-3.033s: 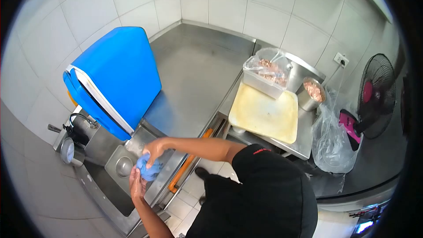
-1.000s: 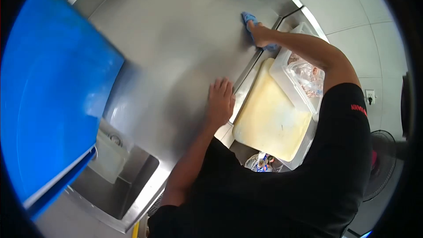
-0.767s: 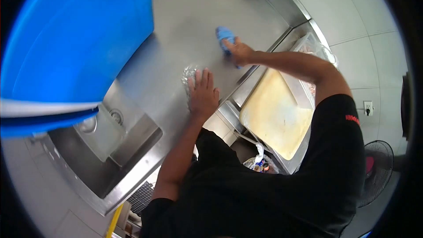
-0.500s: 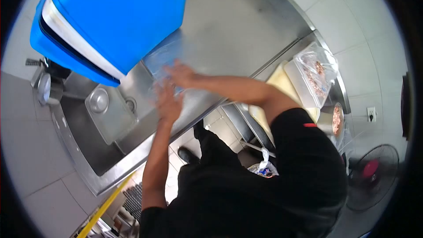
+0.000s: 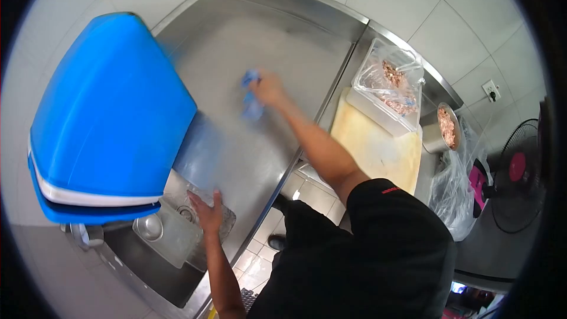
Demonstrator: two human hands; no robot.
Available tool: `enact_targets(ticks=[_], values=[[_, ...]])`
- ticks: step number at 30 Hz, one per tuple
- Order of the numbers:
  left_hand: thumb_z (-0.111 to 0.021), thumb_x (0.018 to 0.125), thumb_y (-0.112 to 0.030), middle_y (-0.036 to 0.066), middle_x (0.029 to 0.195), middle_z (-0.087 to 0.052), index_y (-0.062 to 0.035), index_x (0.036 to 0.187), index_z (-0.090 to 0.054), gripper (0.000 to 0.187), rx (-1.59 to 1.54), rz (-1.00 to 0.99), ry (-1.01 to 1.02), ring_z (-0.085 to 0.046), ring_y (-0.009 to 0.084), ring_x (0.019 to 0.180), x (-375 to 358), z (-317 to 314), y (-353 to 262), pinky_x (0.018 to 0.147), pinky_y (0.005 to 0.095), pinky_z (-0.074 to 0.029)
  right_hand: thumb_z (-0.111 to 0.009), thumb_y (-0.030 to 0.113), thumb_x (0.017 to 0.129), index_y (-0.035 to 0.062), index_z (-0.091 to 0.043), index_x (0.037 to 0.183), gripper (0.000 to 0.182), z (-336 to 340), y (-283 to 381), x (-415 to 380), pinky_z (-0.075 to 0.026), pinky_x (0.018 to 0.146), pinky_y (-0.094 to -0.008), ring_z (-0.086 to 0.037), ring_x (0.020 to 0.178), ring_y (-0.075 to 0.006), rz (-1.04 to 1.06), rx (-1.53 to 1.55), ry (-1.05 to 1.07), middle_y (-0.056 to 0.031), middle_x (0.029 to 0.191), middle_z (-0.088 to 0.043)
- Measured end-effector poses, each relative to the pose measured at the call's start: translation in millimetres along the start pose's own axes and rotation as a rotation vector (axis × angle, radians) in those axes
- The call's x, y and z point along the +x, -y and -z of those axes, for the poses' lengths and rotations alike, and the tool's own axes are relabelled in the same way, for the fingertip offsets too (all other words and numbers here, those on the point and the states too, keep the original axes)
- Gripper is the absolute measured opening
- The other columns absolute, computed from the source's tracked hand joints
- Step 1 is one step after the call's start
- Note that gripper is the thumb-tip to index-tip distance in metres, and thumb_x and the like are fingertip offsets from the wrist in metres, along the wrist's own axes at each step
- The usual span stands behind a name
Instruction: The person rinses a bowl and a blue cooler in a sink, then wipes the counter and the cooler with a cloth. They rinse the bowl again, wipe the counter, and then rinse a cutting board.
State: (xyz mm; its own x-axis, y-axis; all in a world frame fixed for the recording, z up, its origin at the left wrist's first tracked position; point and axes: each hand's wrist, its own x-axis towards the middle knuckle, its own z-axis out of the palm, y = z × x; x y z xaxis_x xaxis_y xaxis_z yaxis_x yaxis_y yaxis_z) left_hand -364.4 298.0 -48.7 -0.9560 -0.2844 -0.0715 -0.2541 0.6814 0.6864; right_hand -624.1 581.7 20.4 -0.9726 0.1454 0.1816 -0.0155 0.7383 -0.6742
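Observation:
Out over the steel counter, my right hand is closed on a crumpled blue cloth or plastic piece, which hangs from the fingers, blurred. My left hand has its fingers spread, near the sink's edge and the lower edge of a clear bluish sheet. Nothing shows in its grasp. Left of both hands stands a large blue cooler with a white rim, tilted in view.
Below the cooler, the sink holds a translucent tray and a metal bowl. On the right are a cutting board, a bagged container of chopped meat, a meat-filled pot, plastic bags and a fan.
My hands have moved apart, the right one outward over the counter with the blue piece now clear in it. The view has shifted, and the cooler appears lower and further left.

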Motion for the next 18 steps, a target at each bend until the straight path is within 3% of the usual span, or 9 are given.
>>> enact_targets(ticks=[1,3,5,7,8,10,11,13,18], values=[[-0.060,0.081,-0.043,0.034,0.139,-0.017,0.0117,0.136,-0.007,0.094,0.025,-0.005,-0.002,-0.021,0.0455,0.129,9,-8,-14,0.106,0.0454,-0.023,-0.054,0.021,0.081,0.0072,-0.054,0.099,0.022,15,-32,34,-0.052,0.054,-0.0366,-0.062,0.050,-0.0236,0.043,-0.130,-0.111,-0.0136,0.067,-0.063],[-0.062,0.078,-0.044,0.040,0.135,-0.014,0.0078,0.138,0.000,0.101,0.033,0.047,0.000,-0.026,0.0506,0.123,23,-21,-38,0.101,0.0517,-0.028,-0.055,0.022,0.080,0.0061,-0.051,0.100,0.026,65,-60,82,-0.053,0.057,-0.0378,-0.062,0.050,-0.0268,-0.231,-0.222,-0.062,-0.0144,0.069,-0.064],[-0.062,0.078,-0.044,0.042,0.133,-0.013,0.0067,0.138,0.001,0.101,0.052,0.082,-0.036,-0.027,0.0521,0.121,31,-33,-49,0.099,0.0523,-0.030,-0.057,0.025,0.080,0.0072,-0.048,0.106,0.033,90,-100,120,-0.053,0.066,-0.0390,-0.065,0.067,-0.0297,-0.367,-0.373,-0.185,-0.0171,0.083,-0.064],[-0.062,0.079,-0.045,0.045,0.130,-0.010,0.0043,0.139,0.005,0.103,0.044,0.078,-0.123,-0.031,0.0549,0.116,35,-41,-49,0.094,0.0528,-0.034,-0.059,0.029,0.080,0.0054,-0.043,0.113,0.044,106,-120,138,-0.048,0.081,-0.0438,-0.058,0.098,-0.0351,-0.644,-0.451,-0.320,-0.0224,0.108,-0.055],[-0.062,0.079,-0.045,0.045,0.130,-0.010,0.0043,0.139,0.005,0.103,0.048,0.072,-0.119,-0.031,0.0549,0.116,36,-44,-47,0.094,0.0528,-0.034,-0.059,0.029,0.080,0.0054,-0.043,0.113,0.044,111,-132,143,-0.048,0.081,-0.0438,-0.058,0.098,-0.0351,-0.651,-0.448,-0.322,-0.0224,0.108,-0.055],[-0.061,0.079,-0.047,0.045,0.129,-0.012,0.0045,0.139,0.003,0.102,0.211,0.025,-0.149,-0.034,0.0562,0.113,33,-43,-46,0.092,0.0521,-0.036,-0.056,0.023,0.080,-0.0010,-0.026,0.133,0.065,109,-167,145,-0.034,0.095,-0.0493,-0.034,0.122,-0.0379,-0.619,-0.423,-0.174,-0.0241,0.132,-0.033],[-0.061,0.079,-0.047,0.045,0.129,-0.012,0.0045,0.139,0.003,0.102,0.217,0.023,-0.146,-0.034,0.0562,0.113,33,-44,-47,0.092,0.0521,-0.036,-0.056,0.023,0.080,-0.0010,-0.026,0.133,0.065,96,-189,147,-0.034,0.095,-0.0493,-0.034,0.122,-0.0379,-0.625,-0.419,-0.171,-0.0241,0.132,-0.033],[-0.060,0.079,-0.049,0.045,0.128,-0.014,0.0046,0.139,-0.001,0.100,0.347,0.153,-0.096,-0.036,0.0556,0.112,35,-45,-52,0.090,0.0532,-0.037,-0.053,0.025,0.083,-0.0018,-0.027,0.132,0.061,63,-228,152,-0.022,0.103,-0.0481,-0.029,0.125,-0.0365,-0.502,-0.436,-0.507,-0.0239,0.131,-0.033],[-0.059,0.079,-0.049,0.043,0.127,-0.019,0.0056,0.139,-0.003,0.099,0.295,0.158,-0.131,-0.034,0.0553,0.113,40,-47,-62,0.089,0.0540,-0.037,-0.043,0.033,0.087,-0.0014,-0.023,0.136,0.063,34,-212,220,-0.010,0.108,-0.0463,-0.019,0.131,-0.0369,-0.561,-0.514,-0.413,-0.0246,0.139,-0.024]])
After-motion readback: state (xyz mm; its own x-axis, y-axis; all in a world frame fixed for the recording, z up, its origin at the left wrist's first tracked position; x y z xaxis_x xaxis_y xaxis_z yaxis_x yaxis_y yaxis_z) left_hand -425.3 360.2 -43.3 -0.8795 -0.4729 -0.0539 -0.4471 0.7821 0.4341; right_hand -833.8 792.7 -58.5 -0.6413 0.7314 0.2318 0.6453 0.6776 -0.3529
